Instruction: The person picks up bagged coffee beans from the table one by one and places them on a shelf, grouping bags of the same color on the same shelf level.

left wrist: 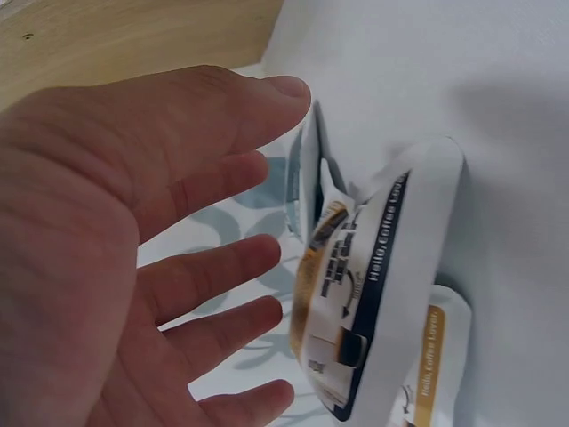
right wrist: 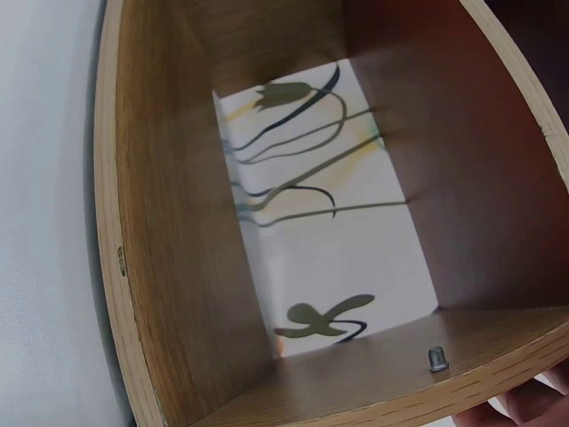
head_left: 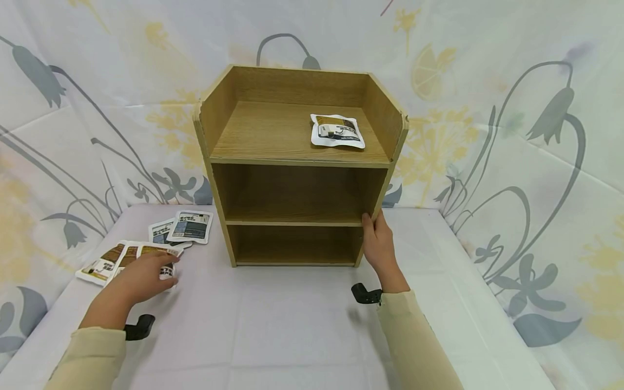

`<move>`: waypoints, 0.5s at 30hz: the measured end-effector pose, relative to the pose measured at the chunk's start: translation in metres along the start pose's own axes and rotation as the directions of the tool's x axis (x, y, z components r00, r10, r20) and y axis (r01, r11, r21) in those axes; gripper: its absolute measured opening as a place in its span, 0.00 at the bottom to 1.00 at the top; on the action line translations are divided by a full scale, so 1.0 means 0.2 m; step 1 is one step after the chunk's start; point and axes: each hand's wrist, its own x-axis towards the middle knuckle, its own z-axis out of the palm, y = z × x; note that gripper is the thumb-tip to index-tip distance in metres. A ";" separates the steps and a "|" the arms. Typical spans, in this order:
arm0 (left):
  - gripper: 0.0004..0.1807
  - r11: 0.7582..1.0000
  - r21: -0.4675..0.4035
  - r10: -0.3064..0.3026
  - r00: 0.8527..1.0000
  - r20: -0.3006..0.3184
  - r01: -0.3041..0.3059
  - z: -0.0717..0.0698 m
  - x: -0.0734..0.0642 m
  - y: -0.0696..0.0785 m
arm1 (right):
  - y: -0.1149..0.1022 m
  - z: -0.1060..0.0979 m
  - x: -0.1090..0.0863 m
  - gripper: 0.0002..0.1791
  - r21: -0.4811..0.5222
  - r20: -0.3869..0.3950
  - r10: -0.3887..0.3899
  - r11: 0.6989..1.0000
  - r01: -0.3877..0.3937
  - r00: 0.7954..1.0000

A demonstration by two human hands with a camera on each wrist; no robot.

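A small wooden shelf unit (head_left: 287, 223) stands at the back of the table. My right hand (head_left: 378, 241) grips its right side panel, thumb on the front edge near the middle board. In the right wrist view its fingers (right wrist: 533, 402) show outside the panel. At the left, my left hand (head_left: 141, 279) hovers over brown-and-white coffee sachets (head_left: 102, 266), fingers apart and relaxed. The left wrist view shows a sachet (left wrist: 369, 285) printed "Hello, Coffee Lover" just beyond the fingertips, with nothing gripped. Another coffee sachet (head_left: 336, 131) lies on the top shelf, right of centre.
Blue-and-white sachets (head_left: 191, 226) lie behind the brown ones, left of the shelf unit. A white cloth covers the table (head_left: 292, 325). A flower-printed curtain (head_left: 487, 135) hangs behind and at both sides. A metal peg (right wrist: 437, 358) sticks out inside the shelf unit.
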 end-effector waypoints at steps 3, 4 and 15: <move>0.28 1.000 0.017 -0.008 1.000 -0.005 0.009 0.02 0.00 -0.02 | 0.00 0.00 0.00 0.32 0.003 -0.001 0.000 1.000 0.000 1.000; 0.29 1.000 0.018 -0.021 1.000 0.000 0.021 0.03 0.00 -0.02 | 0.00 0.00 0.00 0.32 0.004 -0.001 0.000 1.000 0.000 1.000; 0.32 0.995 0.040 -0.096 0.995 0.026 0.095 0.07 0.00 -0.03 | 0.00 0.00 0.00 0.31 0.008 -0.003 -0.003 1.000 0.003 1.000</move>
